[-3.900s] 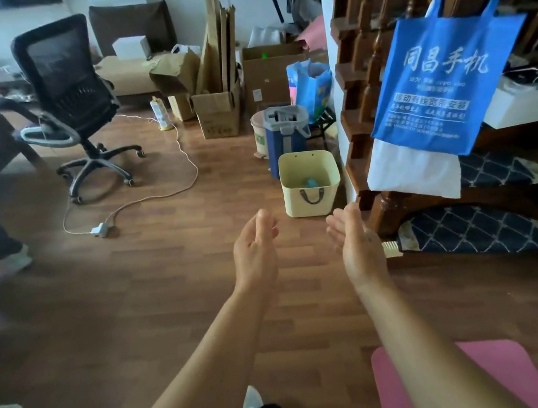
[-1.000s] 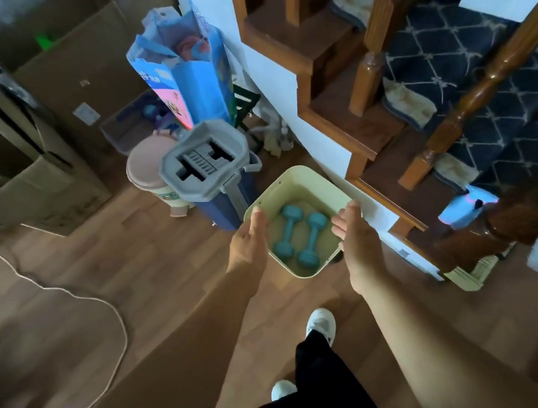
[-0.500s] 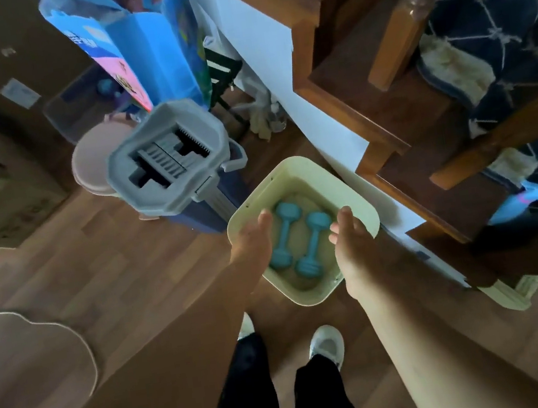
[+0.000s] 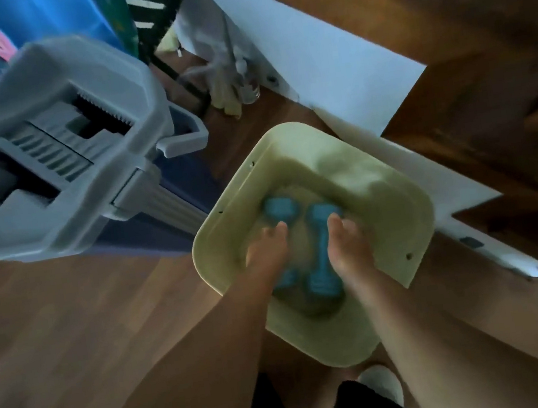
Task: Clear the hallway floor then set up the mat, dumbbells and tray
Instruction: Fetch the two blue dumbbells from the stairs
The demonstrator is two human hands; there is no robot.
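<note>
A pale yellow-green bin stands on the wooden floor beside the staircase. Two blue dumbbells lie side by side in its bottom. Both my hands are down inside the bin. My left hand lies over the middle of the left dumbbell, fingers stretched forward, hiding its handle. My right hand is just right of the right dumbbell, fingertips by its far head. Neither hand is closed around a dumbbell. The picture is blurred.
A grey mop bucket stands close on the bin's left. Behind it is a blue bag. Dark wooden stairs with a white side panel rise to the right. My shoe is below the bin.
I have bent much closer to the bin. Both hands have gone from its near rim down inside, onto and beside the dumbbells.
</note>
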